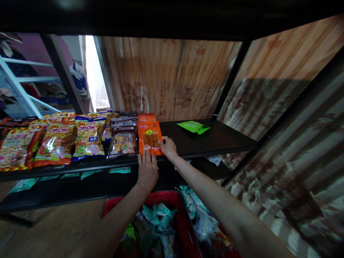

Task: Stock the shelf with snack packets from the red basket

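Observation:
An orange snack packet (150, 135) stands at the front of a short row of like packets on the black shelf (225, 140). My right hand (168, 147) is closed on its lower right edge, thumb at the front. Against the packet's bottom edge rest the stretched fingers of my left hand (147, 170); its thumb is hidden. Just left of this row stand dark potato-chip bags (123, 141), one behind another. A bright green packet (193, 126) lies flat on the shelf, to the right of my hands.
More snack bags (57, 143) fill the shelf's left part. Below, a red basket (185, 225) holds teal and other packets, with more bagged goods (206, 229) beside it. A lower shelf (61, 190) carries teal packets. Dark posts (231, 79) and a patterned curtain (166, 79) bound the shelf.

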Motion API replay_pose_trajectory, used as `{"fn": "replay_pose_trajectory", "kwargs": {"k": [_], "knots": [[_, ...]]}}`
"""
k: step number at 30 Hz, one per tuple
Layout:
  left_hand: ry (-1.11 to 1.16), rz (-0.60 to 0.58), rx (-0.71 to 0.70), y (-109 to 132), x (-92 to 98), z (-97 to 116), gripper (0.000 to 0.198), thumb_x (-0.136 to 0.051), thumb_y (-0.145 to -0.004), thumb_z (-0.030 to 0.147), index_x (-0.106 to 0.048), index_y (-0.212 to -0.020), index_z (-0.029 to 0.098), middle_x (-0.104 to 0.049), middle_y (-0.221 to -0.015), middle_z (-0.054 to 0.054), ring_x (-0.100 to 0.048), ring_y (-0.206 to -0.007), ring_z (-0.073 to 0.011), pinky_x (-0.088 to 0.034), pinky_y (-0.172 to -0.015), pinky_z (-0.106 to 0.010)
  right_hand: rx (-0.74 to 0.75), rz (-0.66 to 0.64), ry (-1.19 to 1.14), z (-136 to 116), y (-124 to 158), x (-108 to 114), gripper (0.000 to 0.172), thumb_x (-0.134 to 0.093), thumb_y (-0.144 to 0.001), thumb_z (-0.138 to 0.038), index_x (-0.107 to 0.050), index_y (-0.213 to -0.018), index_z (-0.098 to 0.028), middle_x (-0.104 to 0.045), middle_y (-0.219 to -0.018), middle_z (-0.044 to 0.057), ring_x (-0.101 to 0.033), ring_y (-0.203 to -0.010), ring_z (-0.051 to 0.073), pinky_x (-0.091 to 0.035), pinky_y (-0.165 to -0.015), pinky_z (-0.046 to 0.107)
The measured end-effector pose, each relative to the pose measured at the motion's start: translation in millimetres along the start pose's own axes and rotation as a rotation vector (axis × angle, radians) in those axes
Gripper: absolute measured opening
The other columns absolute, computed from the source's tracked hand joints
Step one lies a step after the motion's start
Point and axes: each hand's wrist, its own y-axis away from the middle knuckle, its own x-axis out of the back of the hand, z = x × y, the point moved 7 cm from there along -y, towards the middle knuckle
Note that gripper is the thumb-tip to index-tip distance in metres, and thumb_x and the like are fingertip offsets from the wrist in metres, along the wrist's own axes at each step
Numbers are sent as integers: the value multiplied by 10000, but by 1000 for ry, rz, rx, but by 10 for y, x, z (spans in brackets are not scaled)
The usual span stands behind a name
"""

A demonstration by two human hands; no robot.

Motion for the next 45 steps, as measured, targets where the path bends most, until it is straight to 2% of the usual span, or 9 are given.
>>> {"fn": "replay_pose_trajectory", "kwargs": {"k": [10, 17, 21, 23, 26, 30, 34, 38, 45], "knots": [[-23, 26, -22, -143, 86, 31, 345, -370, -904, 172, -603, -1100, 9, -563, -1234, -269, -517, -1193, -326, -421, -942, -442, -40, -23, -128, 43, -136, -51, 488, -611, -793, -366, -532, -1227, -159, -655, -1126, 85, -601, -1043, 204, -432, -883, 292], [10, 31, -6, -228, 162, 9, 314, -373, -903, 193, -633, -991, 41, -597, -1157, -235, -556, -1088, -309, -452, -852, -422, -23, -11, -163, 61, -205, -96, 338, -619, -771, -346, -629, -1072, -194, -685, -1037, 65, -636, -949, 187, -454, -808, 266], [26, 13, 27, -357, 195, -48, 300, -368, -875, 131, -657, -895, 53, -622, -1087, -213, -577, -1020, -286, -454, -850, -412, -24, 30, -158, 55, -221, -83, 387, -641, -744, -379, -619, -1072, -174, -658, -1080, 93, -614, -996, 200, -446, -848, 282], [34, 2, 52, -434, 190, -82, 304, -364, -862, 105, -655, -926, 46, -629, -1069, -209, -581, -1020, -277, -449, -877, -411, -27, 26, -167, 49, -219, -86, 378, -638, -746, -357, -613, -1071, -165, -658, -1072, 91, -615, -985, 197, -447, -849, 283], [40, 19, 81, -524, 148, -117, 347, -378, -878, 151, -597, -1114, 21, -559, -1238, -249, -498, -1194, -312, -407, -965, -438, -25, 22, -174, 48, -211, -90, 368, -639, -743, -329, -610, -1069, -160, -660, -1060, 91, -616, -980, 198, -450, -852, 289], [9, -61, 111, -587, -36, -138, 422, -413, -876, 186, -514, -1247, 11, -476, -1350, -270, -406, -1301, -331, -395, -997, -457, -43, 22, -251, 105, -259, -105, 389, -641, -739, -354, -615, -1072, -155, -651, -1085, 101, -613, -993, 203, -456, -870, 299], [-35, -130, 158, -594, -151, -153, 433, -416, -892, 228, -515, -1266, 36, -471, -1363, -260, -461, -1260, -346, -447, -951, -452, -131, 32, -466, 215, -503, -122, 338, -499, -845, -305, -600, -1132, -159, -662, -1088, 84, -622, -982, 164, -468, -870, 276], [-64, -85, 118, -563, -160, -122, 434, -420, -900, 243, -518, -1268, 34, -475, -1345, -286, -477, -1244, -354, -468, -925, -456, -178, 18, -534, 262, -886, -154, 336, -478, -837, -168, -601, -1150, -176, -661, -1121, 71, -616, -1022, 139, -475, -867, 255], [-23, -25, 72, -485, -223, -98, 419, -425, -879, 173, -520, -1283, 114, -459, -1362, -266, -446, -1268, -353, -416, -965, -505, -198, -108, -617, 213, -1317, -348, 297, -480, -830, -115, -641, -1079, -122, -717, -794, 55, -641, -622, 119, -501, -579, 205]]}}
